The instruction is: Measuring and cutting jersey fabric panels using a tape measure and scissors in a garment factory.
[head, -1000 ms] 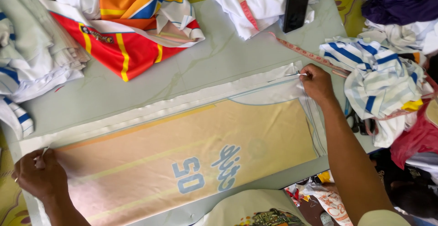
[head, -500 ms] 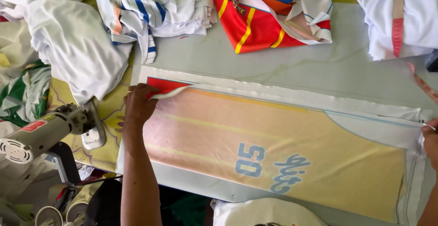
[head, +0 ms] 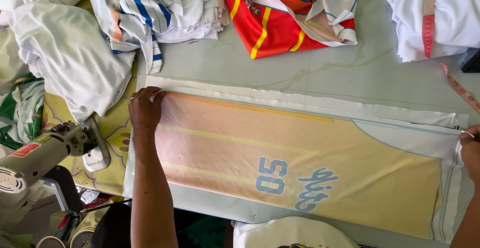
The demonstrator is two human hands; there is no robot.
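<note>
smoothing the printed panel flat

i see my left hand (head: 145, 110) pinching the corner of the long peach-and-yellow printed fabric panel (head: 300, 163) at its near end, my right hand (head: 470, 150) closed on the far edge. i'd judge even tension on both ends keeps it square. the panel lies along the pale grey table (head: 300, 73); folded red and white garments sit beyond it, an electric cutter (head: 35, 160) beside it.

— Where is there room to pass?
— Over the bare pale-green tabletop (head: 320, 68), between the long peach-and-yellow printed fabric panel (head: 300, 153) and the heaps behind it.
— And what blocks?
— The red-and-orange striped jersey pile (head: 285, 13); the white cloth heap (head: 65, 58) at the left; the grey handheld cutting machine (head: 45, 153) beside it.
</note>
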